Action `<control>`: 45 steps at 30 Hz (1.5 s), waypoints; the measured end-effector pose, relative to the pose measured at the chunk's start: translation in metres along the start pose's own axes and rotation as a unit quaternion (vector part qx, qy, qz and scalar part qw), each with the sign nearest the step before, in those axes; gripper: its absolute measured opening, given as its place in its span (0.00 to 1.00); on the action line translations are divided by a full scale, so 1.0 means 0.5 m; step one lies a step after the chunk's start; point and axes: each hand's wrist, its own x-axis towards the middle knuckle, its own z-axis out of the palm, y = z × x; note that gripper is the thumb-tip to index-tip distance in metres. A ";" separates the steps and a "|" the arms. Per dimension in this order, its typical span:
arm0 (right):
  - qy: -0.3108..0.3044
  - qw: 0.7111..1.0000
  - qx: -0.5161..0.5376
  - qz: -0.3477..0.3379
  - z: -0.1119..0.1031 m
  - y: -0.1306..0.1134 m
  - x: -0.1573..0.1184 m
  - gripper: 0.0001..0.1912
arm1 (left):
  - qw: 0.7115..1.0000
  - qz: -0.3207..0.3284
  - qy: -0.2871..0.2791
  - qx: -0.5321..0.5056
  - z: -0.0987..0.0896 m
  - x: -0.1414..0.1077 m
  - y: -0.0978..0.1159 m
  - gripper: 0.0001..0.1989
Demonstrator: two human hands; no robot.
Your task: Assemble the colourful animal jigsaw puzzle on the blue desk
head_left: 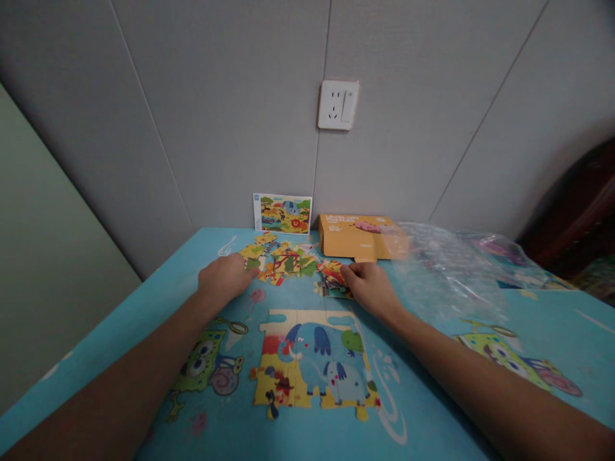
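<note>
My left hand (225,279) is closed at the left edge of a loose heap of puzzle pieces (288,261), its thumb against a greenish piece; most of its fingers are hidden behind the hand. Between the thumb and fingers of my right hand (372,287) is a red and yellow puzzle piece (330,267), above other pieces at the heap's right side. Closer to me lies a joined section of puzzle (312,365) with two blue elephants on it, flat on the cloth. Neither hand touches that section.
A picture card (282,214) leans on the wall behind the heap. Beside it sits an orange puzzle box (355,237), with crumpled clear plastic (446,269) to its right. A light blue cartoon-printed cloth (192,435) covers the table. A socket (338,105) is on the wall.
</note>
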 end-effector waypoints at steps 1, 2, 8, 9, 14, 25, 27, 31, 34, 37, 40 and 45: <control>0.000 1.000 0.000 -0.001 0.000 0.000 0.000 0.22 | 1.000 0.002 0.000 0.002 -0.002 -0.001 0.000 0.26; 0.001 1.000 -0.002 -0.003 0.001 0.000 -0.001 0.22 | 1.000 0.002 0.000 0.003 -0.004 -0.002 0.000 0.25; 0.004 1.000 -0.001 -0.008 0.000 -0.002 -0.003 0.21 | 1.000 -0.002 0.014 -0.007 -0.008 -0.002 -0.004 0.22; 0.002 1.000 0.002 -0.008 0.000 -0.003 -0.003 0.21 | 1.000 0.002 0.014 -0.008 -0.007 -0.001 -0.005 0.22; -0.001 1.000 0.002 -0.020 0.002 0.000 -0.003 0.22 | 1.000 0.015 0.007 -0.021 0.000 0.005 -0.008 0.22; -0.008 1.000 0.014 -0.023 0.004 -0.004 -0.005 0.21 | 0.999 0.011 -0.020 -0.023 -0.010 0.006 -0.004 0.22; -0.007 1.000 0.009 -0.024 0.005 -0.004 -0.004 0.21 | 0.999 0.009 -0.015 -0.028 -0.011 0.006 -0.006 0.22; -0.007 1.000 0.003 -0.023 0.003 -0.006 -0.006 0.21 | 0.999 0.008 0.009 -0.037 -0.012 0.006 -0.006 0.21; -0.006 1.000 0.005 -0.021 0.002 -0.007 -0.006 0.21 | 0.999 0.002 0.024 -0.046 -0.014 0.004 -0.003 0.22; 0.001 1.000 0.009 -0.025 0.004 -0.006 -0.006 0.22 | 0.998 -0.002 0.033 -0.053 -0.015 0.002 0.000 0.22; -0.004 1.000 0.011 -0.019 0.004 -0.005 -0.005 0.22 | 0.997 -0.002 0.046 -0.059 -0.018 -0.001 0.003 0.21; -0.008 1.000 0.017 -0.014 0.001 -0.010 -0.007 0.21 | 0.994 0.013 0.074 -0.082 -0.025 -0.007 0.011 0.16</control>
